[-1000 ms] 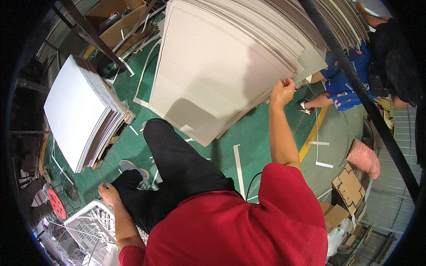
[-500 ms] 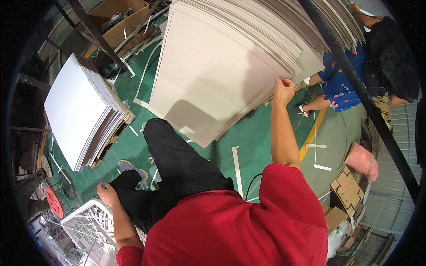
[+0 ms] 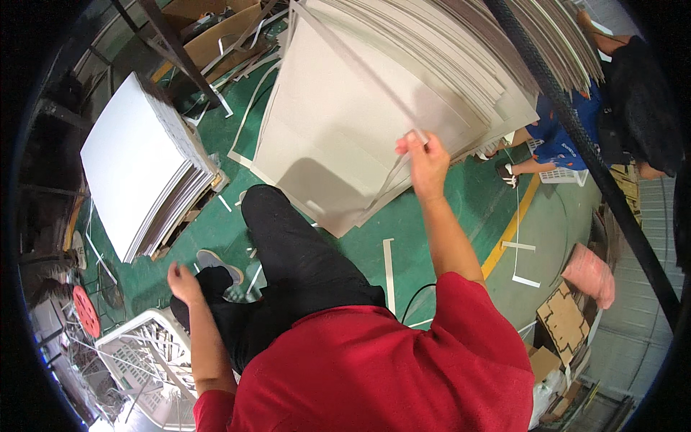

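Our right hand (image 3: 426, 162) pinches a thin grey cardboard strip (image 3: 403, 169) at the near edge of the big fanned stack of grey cardboard sheets (image 3: 360, 122); most sheets remain. Our left hand (image 3: 183, 281), empty and loosely curled, hangs well below the stack.

Open green floor (image 3: 461, 209) right of cardboard sheets (image 3: 360, 122); white stack (image 3: 137, 158) blocks left.

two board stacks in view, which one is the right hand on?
The large grey-brown cardboard stack at top centre: the right hand grips a sheet at its edge. The smaller white stack on a pallet at left is untouched.
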`<state>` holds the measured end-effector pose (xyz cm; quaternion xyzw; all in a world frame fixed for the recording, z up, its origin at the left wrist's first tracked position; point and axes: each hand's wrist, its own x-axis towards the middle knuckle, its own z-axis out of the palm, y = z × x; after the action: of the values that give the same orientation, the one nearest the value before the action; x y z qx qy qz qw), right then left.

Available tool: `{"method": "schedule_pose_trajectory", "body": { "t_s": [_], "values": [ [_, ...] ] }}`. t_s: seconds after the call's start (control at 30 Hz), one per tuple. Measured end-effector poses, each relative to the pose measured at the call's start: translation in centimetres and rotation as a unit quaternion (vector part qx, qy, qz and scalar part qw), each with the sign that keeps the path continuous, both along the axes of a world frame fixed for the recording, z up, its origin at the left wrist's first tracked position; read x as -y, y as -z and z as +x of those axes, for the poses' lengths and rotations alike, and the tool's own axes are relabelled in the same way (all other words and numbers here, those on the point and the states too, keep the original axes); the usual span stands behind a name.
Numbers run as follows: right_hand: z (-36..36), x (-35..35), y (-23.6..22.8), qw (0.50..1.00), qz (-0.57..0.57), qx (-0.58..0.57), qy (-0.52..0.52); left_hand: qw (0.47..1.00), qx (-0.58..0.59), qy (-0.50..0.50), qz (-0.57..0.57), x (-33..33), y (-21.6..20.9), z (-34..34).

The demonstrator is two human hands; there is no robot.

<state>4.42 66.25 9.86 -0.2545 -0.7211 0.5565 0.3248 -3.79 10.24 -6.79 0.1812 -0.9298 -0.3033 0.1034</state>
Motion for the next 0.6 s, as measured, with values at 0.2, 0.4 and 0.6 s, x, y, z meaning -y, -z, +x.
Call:
{"method": "schedule_pose_trajectory", "body": {
  "t_s": [0.2,0.4,0.6],
  "values": [
    [3.4,9.5,-1.6,0.932,0.279,0.005,-0.233,0.877,0.084,0.179,0.437,-16.3,-11.5,-0.1],
    [6.7,14.9,-2.4,0.875,0.19,-0.073,-0.44,0.579,0.123,0.127,0.796,-19.7,-17.3,-2.4],
    [7.5,14.5,-5.8,0.892,0.093,-0.074,-0.435,0.551,0.023,0.098,0.828,-16.4,-20.9,-1.9]
  ]
}}
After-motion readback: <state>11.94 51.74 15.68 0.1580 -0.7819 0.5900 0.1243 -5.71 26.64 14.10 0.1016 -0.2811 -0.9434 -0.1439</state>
